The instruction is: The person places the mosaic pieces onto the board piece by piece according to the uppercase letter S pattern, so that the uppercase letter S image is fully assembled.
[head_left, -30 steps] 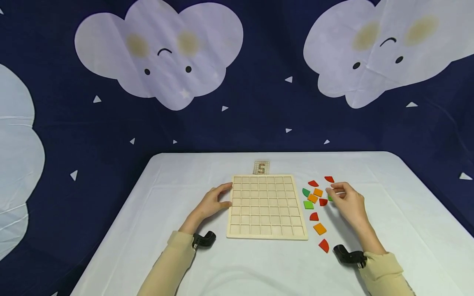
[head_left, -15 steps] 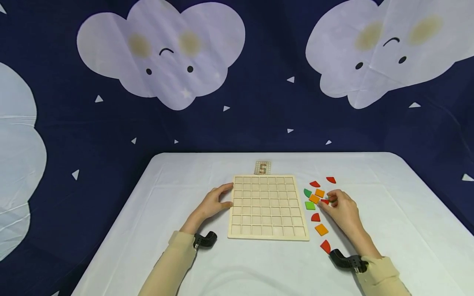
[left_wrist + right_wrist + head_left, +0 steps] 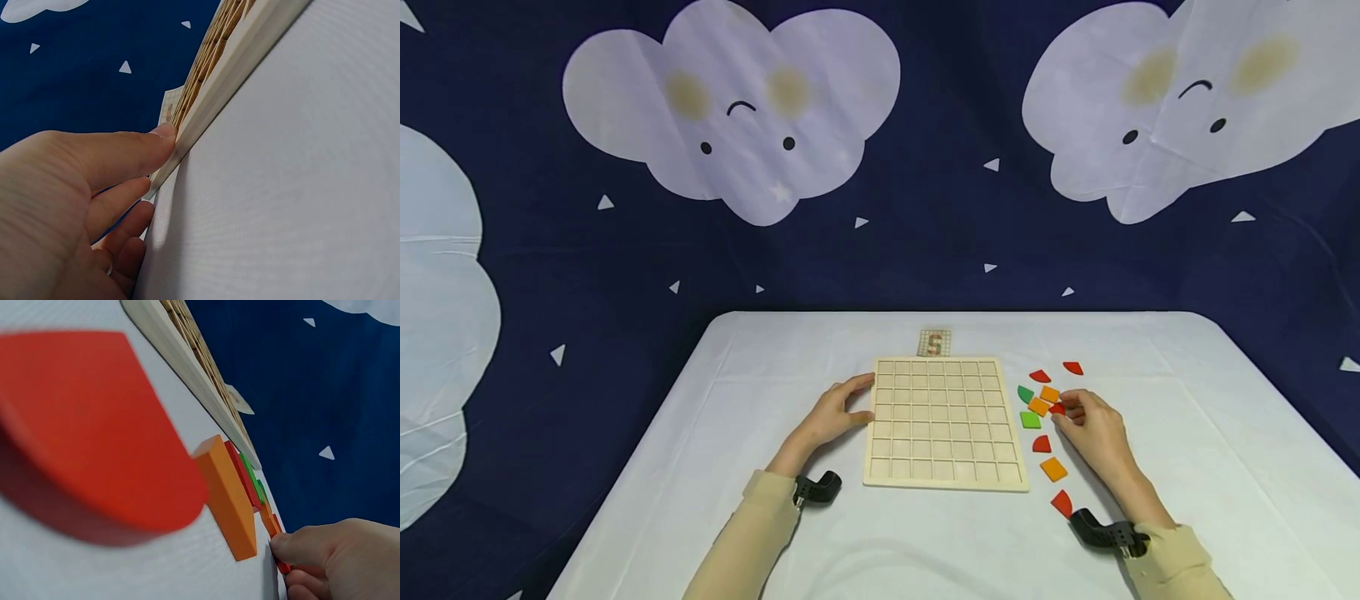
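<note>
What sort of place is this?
Probably a staged tabletop recording spot, though the wider room is out of view: a navy cloud-print backdrop behind a white table, a grid board on it, and black wrist gear.

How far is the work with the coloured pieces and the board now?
Looks done: the pale wooden grid board lies ready, the small S-patterned card beyond it. In hand: the right hand pinches a flat red piece, partly hidden; the left hand touches the board's left edge. Probably left: placing pieces, since the board's squares hold none, and other flat red wedges, orange squares and green pieces lie beside it.
</note>
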